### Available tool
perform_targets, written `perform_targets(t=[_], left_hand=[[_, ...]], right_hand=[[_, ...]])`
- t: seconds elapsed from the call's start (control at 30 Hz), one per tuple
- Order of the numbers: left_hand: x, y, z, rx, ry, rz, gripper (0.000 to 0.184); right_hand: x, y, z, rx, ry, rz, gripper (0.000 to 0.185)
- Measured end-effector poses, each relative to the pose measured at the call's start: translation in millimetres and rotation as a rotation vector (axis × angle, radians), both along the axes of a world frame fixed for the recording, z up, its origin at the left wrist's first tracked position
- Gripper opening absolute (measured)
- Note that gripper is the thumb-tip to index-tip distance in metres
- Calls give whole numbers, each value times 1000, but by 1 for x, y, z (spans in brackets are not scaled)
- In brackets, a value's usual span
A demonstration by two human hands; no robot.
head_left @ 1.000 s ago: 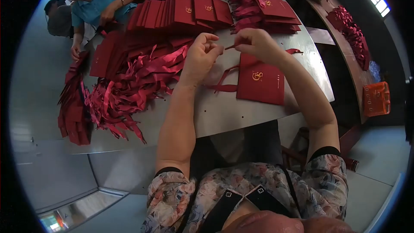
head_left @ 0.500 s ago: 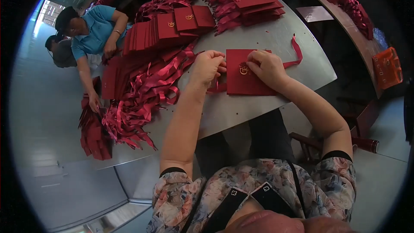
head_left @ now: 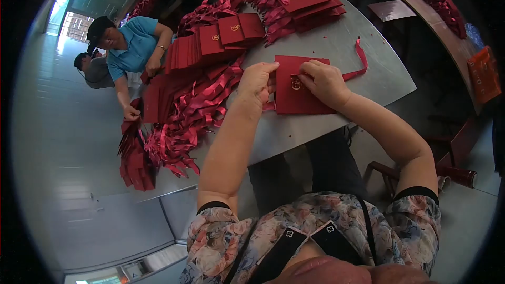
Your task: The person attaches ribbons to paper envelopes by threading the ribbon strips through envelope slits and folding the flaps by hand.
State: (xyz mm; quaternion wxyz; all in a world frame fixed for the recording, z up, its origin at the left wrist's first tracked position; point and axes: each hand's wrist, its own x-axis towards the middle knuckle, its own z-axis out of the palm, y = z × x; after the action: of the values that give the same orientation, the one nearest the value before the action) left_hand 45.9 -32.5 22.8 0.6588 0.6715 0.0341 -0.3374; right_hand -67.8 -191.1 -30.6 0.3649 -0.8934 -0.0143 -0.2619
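Observation:
A flat dark red gift bag (head_left: pixel 302 100) with a gold logo lies on the metal table before me. Its red ribbon (head_left: pixel 360 59) trails off to the right, and a bit of ribbon shows past the left edge. My left hand (head_left: pixel 258 81) is closed at the bag's left edge, thumb toward the top corner and fingers curled at the side. On the bag's face rests my right hand (head_left: pixel 327 83), thumb and fingers pinched together beside the logo. What lies between those fingertips is too small to make out.
Left of my hands lie loose ribbons (head_left: pixel 197 108) and rows of red bags (head_left: pixel 181 55). More bags (head_left: pixel 302 0) are stacked at the back. A person in a blue shirt (head_left: pixel 139 39) handles bags at the left. An orange bag (head_left: pixel 483 75) sits on the right-hand bench.
My left thumb has straightened toward the bag's upper left corner. The right hand stays on the bag, fingers slightly shifted. The view has swung a little, and the co-worker's head has lifted.

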Motion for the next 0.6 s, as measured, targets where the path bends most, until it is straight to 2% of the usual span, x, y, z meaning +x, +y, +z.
perform_targets(t=[0.07, 0.17, 0.3, 0.4, 0.47, 0.6], left_hand=[[1, 0, 0, -39, 27, 3, 17], [-1, 3, 3, 42, -18, -70, 17], [-9, 0, 6, 68, 10, -42, 17], [-17, -5, 12, -32, 94, 52, 17], [-22, -6, 15, -203, 194, 103, 17], [-23, -3, 13, -309, 282, 128, 22]], right_hand=[[2, -2, -4, 25, -19, 4, 14], [4, -2, -7, 36, -25, 0, 14], [5, -3, -9, 41, -63, 24, 15], [5, -3, -8, 55, -80, 39, 15], [7, -3, -9, 94, -163, 20, 16], [5, -3, -5, 27, -152, -22, 15]])
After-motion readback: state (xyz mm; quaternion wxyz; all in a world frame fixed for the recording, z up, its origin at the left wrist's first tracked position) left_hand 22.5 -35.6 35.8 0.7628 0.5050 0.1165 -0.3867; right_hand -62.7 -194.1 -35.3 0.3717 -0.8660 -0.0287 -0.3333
